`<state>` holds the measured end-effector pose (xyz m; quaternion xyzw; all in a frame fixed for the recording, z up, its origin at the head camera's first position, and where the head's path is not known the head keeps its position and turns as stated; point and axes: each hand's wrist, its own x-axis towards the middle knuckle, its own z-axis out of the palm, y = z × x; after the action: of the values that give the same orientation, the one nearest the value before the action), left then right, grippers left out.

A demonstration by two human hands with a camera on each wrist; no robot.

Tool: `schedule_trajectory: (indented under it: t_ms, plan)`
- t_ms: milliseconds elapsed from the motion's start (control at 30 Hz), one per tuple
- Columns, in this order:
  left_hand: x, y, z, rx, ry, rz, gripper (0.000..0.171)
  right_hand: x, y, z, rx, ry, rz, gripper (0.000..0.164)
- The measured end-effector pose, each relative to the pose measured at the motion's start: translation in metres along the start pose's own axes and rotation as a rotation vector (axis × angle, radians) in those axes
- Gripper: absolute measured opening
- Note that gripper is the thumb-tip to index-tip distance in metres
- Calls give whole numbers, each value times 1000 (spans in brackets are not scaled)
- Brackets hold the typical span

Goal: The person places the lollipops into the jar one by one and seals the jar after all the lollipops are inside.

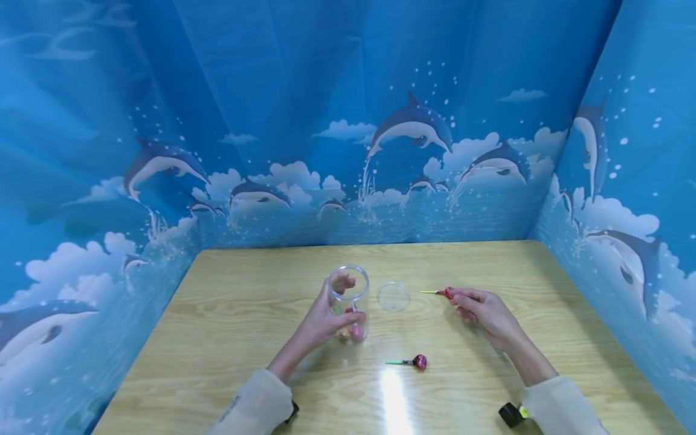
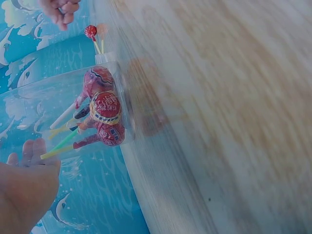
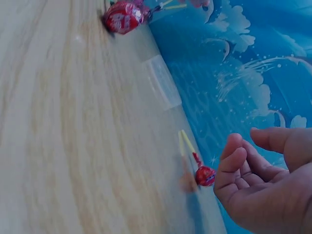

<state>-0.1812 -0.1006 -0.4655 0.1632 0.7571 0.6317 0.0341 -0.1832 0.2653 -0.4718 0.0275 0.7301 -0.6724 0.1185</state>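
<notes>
My left hand (image 1: 326,317) grips a clear plastic jar (image 1: 350,296), its mouth uncovered and its base at the tabletop. Several wrapped lollipops (image 2: 106,108) sit inside, heads down and sticks up. My right hand (image 1: 486,311) is beside a red-wrapped lollipop (image 1: 448,293) with a yellow stick. In the right wrist view this lollipop (image 3: 205,176) lies on the table, just off the loosely curled fingers (image 3: 231,168), and there is a gap between thumb and forefinger. Another lollipop (image 1: 419,362), dark red with a green stick, lies nearer the front.
A clear round lid (image 1: 394,296) lies flat between the jar and the yellow-stick lollipop. The wood-grain table (image 1: 244,278) is enclosed at the back and sides by a blue dolphin-print curtain (image 1: 304,121). A small black object (image 1: 511,415) shows beside the right sleeve.
</notes>
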Motion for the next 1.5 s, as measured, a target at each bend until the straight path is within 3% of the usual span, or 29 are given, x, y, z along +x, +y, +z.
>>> schedule_trajectory:
  t_ms: [367, 700, 1000, 1167, 1500]
  plan:
    - [-1, 1, 1, 11, 5, -12, 85, 15, 16, -7, -131, -87, 63, 50]
    - [-1, 0, 1, 21, 7, -18, 85, 22, 14, -8, -184, -58, 99, 39]
    - [-1, 1, 1, 18, 7, -31, 84, 28, 8, -12, -251, -1, 106, 48]
    - [0, 2, 0, 10, 7, -25, 83, 36, 6, -14, -355, 52, 119, 53]
    - [-1, 1, 0, -6, 1, 3, 83, 44, 10, -5, -576, 204, 31, 60]
